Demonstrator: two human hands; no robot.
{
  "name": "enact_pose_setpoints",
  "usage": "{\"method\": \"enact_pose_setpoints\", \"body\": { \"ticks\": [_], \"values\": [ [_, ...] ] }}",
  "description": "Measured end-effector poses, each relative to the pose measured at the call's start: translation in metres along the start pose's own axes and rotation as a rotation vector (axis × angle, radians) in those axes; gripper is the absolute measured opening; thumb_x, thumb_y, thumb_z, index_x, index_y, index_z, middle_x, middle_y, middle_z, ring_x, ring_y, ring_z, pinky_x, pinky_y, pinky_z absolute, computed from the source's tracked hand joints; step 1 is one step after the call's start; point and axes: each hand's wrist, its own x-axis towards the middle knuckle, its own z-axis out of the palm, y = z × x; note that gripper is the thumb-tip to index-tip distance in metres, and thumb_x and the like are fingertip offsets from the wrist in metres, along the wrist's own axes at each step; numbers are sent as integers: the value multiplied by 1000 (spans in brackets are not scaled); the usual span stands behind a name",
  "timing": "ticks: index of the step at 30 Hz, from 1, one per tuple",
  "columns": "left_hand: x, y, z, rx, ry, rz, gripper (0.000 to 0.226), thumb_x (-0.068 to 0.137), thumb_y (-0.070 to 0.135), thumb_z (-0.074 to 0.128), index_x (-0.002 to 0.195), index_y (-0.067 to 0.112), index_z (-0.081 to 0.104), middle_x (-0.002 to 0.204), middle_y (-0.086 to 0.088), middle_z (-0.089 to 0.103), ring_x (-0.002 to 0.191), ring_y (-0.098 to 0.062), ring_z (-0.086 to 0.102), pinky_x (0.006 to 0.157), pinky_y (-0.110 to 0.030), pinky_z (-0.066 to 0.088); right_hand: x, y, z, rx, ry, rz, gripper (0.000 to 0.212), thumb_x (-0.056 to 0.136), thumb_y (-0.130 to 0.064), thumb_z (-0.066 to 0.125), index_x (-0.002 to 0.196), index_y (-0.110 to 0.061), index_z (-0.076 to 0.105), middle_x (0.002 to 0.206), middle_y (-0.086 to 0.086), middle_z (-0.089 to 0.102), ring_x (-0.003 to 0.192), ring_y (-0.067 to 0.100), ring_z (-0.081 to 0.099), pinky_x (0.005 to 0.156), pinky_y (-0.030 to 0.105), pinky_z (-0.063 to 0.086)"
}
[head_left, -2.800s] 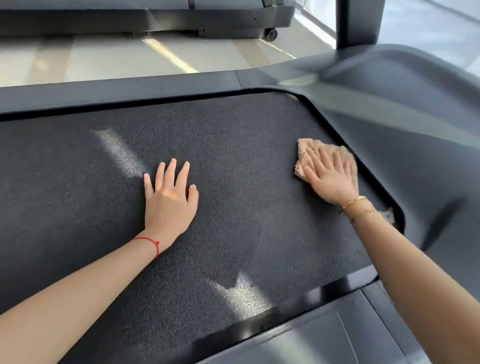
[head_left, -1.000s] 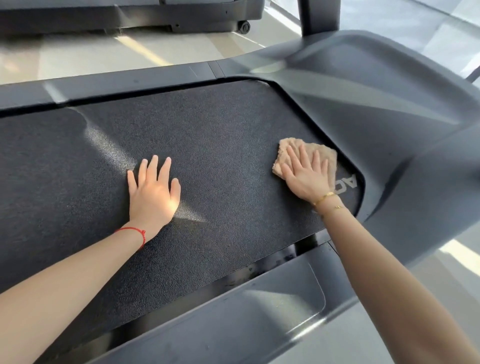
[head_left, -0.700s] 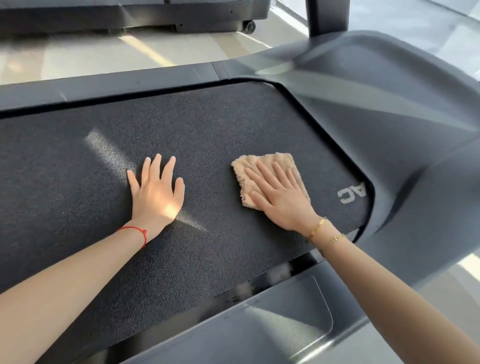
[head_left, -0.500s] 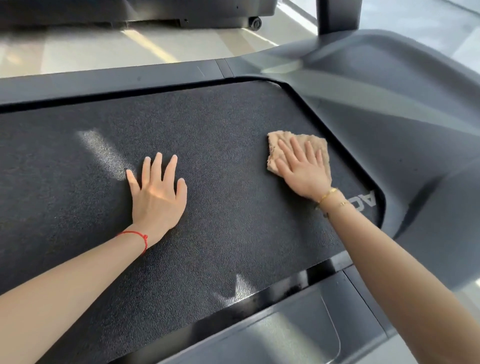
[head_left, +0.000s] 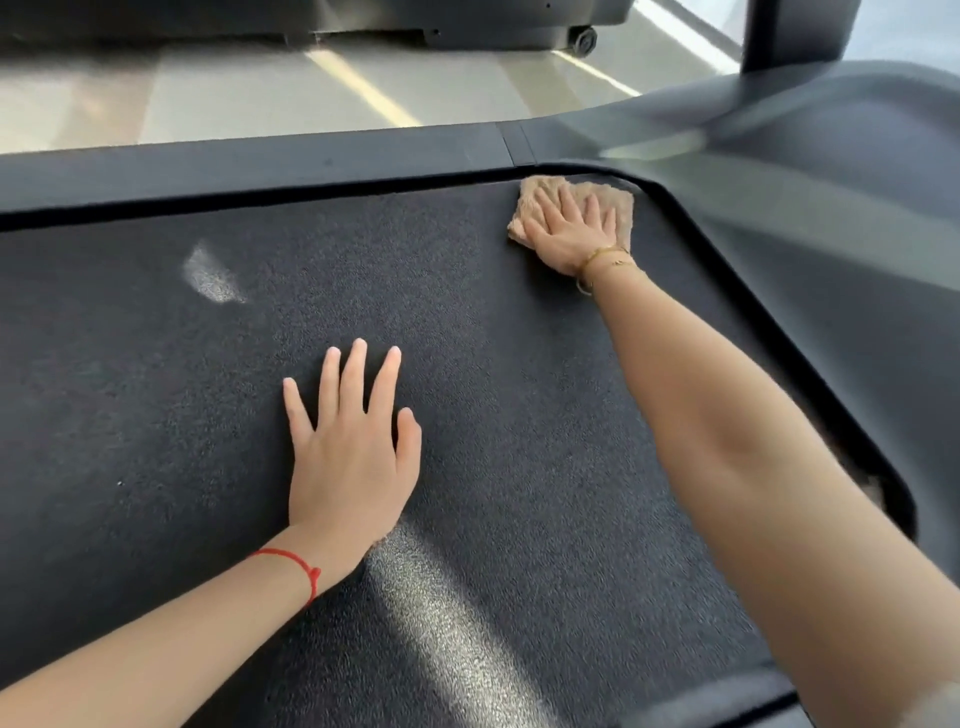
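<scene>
A black, grainy treadmill belt (head_left: 156, 405) fills most of the view, running from the left edge to the right. Along its far side lies a dark side rail (head_left: 260, 161), and on the right the belt ends under a smooth grey hood (head_left: 841, 218) whose rim curves round the belt's far right corner. A dark post (head_left: 795, 31) rises from the hood at the far right. Beyond the rail is a pale floor (head_left: 234, 93), and on it, farther off, the base of another machine (head_left: 363, 21) with a small wheel (head_left: 584, 39). Two patches of sunlight lie on the belt, one at the far left (head_left: 213, 275) and a longer one near the middle (head_left: 441, 623).

Both bare forearms reach in from the near edge, and the hands are well apart. The left hand (head_left: 353, 457) lies flat on the middle of the belt, fingers straight and slightly spread, holding nothing. The right hand (head_left: 569, 234) is stretched to the far right corner, palm down with fingers straight, pressing a tan cloth (head_left: 622, 203) onto the belt. The cloth lies just beside the rail and the hood's rim, showing around the fingers. A red string (head_left: 296, 564) circles the left wrist and thin gold bracelets (head_left: 605, 257) the right
</scene>
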Motion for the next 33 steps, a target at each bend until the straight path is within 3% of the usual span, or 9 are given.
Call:
{"method": "enact_pose_setpoints", "body": {
  "ticks": [5, 9, 11, 15, 17, 25, 27, 33],
  "values": [
    [1, 0, 0, 15, -3, -8, 65, 94, 42, 15, 156, 24, 23, 163, -8, 22, 152, -27, 14, 119, -61, 11, -19, -37, 19, -91, -9, -266, 58, 101, -57, 17, 155, -45, 0, 165, -10, -7, 151, 31, -10, 120, 49, -13],
    [1, -1, 1, 16, -4, -4, 65, 95, 43, 15, 156, 25, 22, 163, -7, 22, 152, -26, 13, 119, -61, 11, -64, -25, 41, -107, 23, -456, 55, 101, -58, 20, 153, -51, 3, 165, -14, 0, 152, 28, -6, 120, 44, -10],
    [1, -1, 0, -5, -1, -3, 65, 94, 43, 15, 156, 25, 23, 163, -6, 21, 152, -25, 13, 119, -61, 10, -72, 5, 36, -118, 40, -400, 55, 101, -59, 21, 152, -52, 3, 164, -15, 0, 152, 26, -5, 120, 43, -9],
    [0, -1, 0, -33, 6, -2, 64, 95, 43, 17, 156, 25, 25, 163, -6, 20, 152, -25, 11, 120, -60, 8, -81, 67, 15, -83, 69, -42, 56, 101, -59, 19, 153, -48, 4, 166, -10, -2, 152, 30, -7, 121, 47, -10],
    [0, -2, 0, -44, 10, -4, 61, 97, 41, 21, 156, 25, 25, 163, -6, 20, 152, -25, 11, 120, -60, 8, -99, 70, 17, -54, 73, 6, 56, 101, -58, 19, 154, -48, 4, 166, -10, -2, 152, 32, -8, 121, 49, -10],
    [-2, -1, 0, -80, 27, 3, 58, 100, 36, 35, 155, 23, 27, 163, -9, 22, 152, -28, 13, 119, -62, 7, -258, 33, 67, -93, 77, -401, 57, 100, -60, 18, 153, -49, 1, 162, -22, -8, 151, 21, -16, 121, 43, -14],
    [-4, -2, -3, -108, 42, 13, 56, 101, 34, 36, 155, 21, 29, 162, -10, 24, 151, -30, 15, 119, -62, 6, -277, 45, 68, -101, 71, -407, 56, 98, -63, 13, 152, -52, 0, 161, -25, -9, 151, 17, -17, 121, 41, -12],
    [-9, -2, -8, -133, 44, 22, 55, 102, 34, 29, 155, 19, 29, 162, -11, 23, 152, -29, 13, 121, -57, 2, -270, 107, 42, -67, 90, 60, 56, 99, -60, 17, 150, -54, -4, 163, -21, -9, 152, 22, -11, 122, 44, -9]
  ]
}}
